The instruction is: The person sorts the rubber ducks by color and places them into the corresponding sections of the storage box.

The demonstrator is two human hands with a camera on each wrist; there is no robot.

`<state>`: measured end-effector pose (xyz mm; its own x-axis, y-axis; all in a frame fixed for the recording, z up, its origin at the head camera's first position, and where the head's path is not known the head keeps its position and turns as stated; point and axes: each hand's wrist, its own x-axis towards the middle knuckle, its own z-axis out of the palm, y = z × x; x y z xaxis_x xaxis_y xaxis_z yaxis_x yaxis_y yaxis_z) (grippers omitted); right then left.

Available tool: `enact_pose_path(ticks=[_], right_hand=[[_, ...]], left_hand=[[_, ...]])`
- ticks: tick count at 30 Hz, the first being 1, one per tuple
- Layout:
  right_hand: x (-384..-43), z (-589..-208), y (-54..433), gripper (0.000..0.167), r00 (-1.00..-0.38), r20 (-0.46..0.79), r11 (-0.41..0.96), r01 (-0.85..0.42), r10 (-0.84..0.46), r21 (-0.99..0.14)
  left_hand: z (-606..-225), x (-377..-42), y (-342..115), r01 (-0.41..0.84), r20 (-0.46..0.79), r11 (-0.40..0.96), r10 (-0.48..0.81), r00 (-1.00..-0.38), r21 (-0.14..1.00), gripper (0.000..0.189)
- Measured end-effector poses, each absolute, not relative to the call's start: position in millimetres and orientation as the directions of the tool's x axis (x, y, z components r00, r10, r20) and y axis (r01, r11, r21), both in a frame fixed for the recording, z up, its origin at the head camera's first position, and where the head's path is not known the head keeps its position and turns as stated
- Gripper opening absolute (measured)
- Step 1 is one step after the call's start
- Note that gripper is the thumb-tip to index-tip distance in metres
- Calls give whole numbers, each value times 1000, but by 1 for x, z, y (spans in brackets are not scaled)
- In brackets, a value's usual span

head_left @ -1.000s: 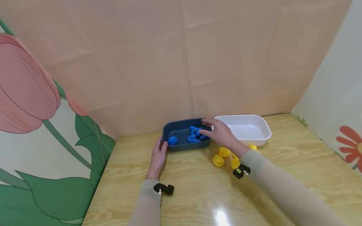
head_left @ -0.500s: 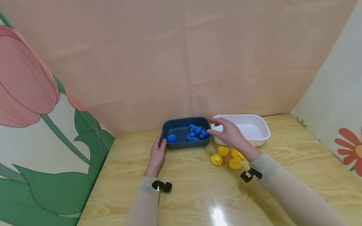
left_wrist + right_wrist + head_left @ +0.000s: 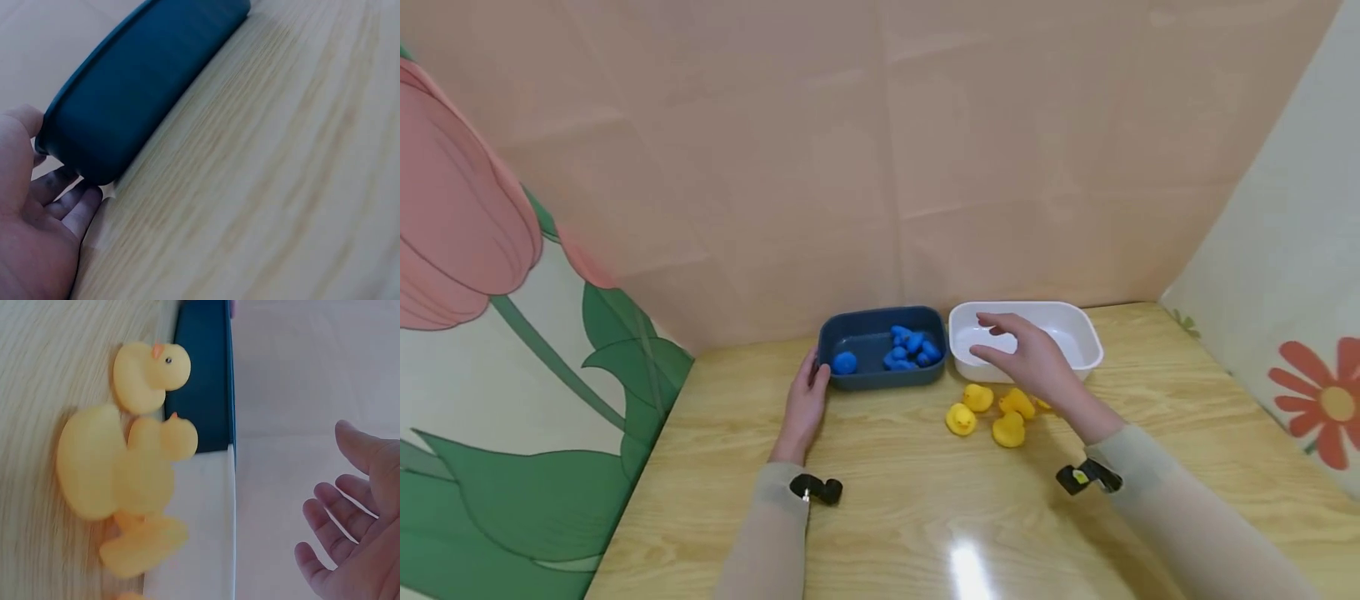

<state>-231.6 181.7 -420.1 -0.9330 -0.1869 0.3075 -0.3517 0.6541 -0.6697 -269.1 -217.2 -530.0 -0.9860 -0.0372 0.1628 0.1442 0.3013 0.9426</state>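
Observation:
My left hand [image 3: 805, 408] holds the left end of a navy blue rectangular tray [image 3: 887, 381], thumb at the near corner and fingers along the end wall. In the left wrist view the thumb meets the rim of the tray [image 3: 125, 94] and the fingertips touch its lower corner. Several small blue figures [image 3: 913, 348] cluster at the tray's right side; a rounder blue piece [image 3: 845, 362] lies at its left. Too small to tell their kind. My right hand [image 3: 1030, 354] hovers over a white tray [image 3: 1078, 346], thumb and fingers spread, holding nothing.
Several yellow rubber ducks [image 3: 1009, 429] lie on the wooden table [image 3: 880, 492] in front of the white tray, partly screened by the right arm. A peach cloth backdrop [image 3: 887, 167] rises behind the trays. Painted walls stand left and right.
My right hand has left the navy tray's right end and moved right, over the white tray. The left hand stays at the navy tray's left end. More ducks show now.

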Motion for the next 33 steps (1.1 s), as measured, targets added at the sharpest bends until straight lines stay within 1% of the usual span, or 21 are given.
enact_pose_path(ticks=[7,13,21,26,33], right_hand=[[-222,-423,205,65,-929,336,674,-347,-153,-652],[-214,-427,223,65,-931,349,659,-327,-104,-677],[-204,-432,245,70,-951,304,643,-268,-58,-717],[-202,-439,259,69,-952,305,647,-248,-24,-721],[-205,-450,281,73,-961,276,664,-183,37,-725]], left_hand=[[-530,-271,-218,158,177,298,-37,-984,941,58],[-528,-271,-217,168,188,300,-38,-981,939,57],[-529,-271,-216,190,209,305,-30,-977,933,57],[-530,-270,-216,187,205,307,-25,-979,933,57],[-529,-269,-215,184,202,285,-32,-979,941,60]])
